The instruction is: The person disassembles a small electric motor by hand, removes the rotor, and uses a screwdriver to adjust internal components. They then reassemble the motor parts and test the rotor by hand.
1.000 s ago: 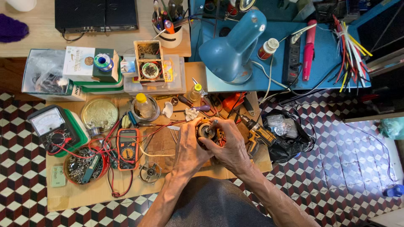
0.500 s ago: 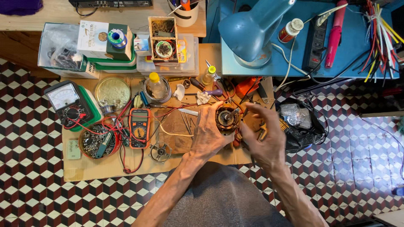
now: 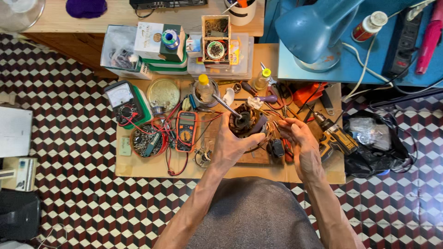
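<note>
Right hand point(image 3: 302, 147) has come off the motor point(image 3: 244, 121), fingers spread, holding nothing. Left hand point(image 3: 233, 145) alone grips it now, lifted over the board point(image 3: 138, 166).

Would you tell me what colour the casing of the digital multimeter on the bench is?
Orange, around a dark face; the digital multimeter shows best in the head view.

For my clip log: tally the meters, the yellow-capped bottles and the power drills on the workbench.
Meters: 2, analog meter, digital multimeter
Yellow-capped bottles: 2, bottle, small bottle
Power drills: 1, drill
Total: 5
</note>
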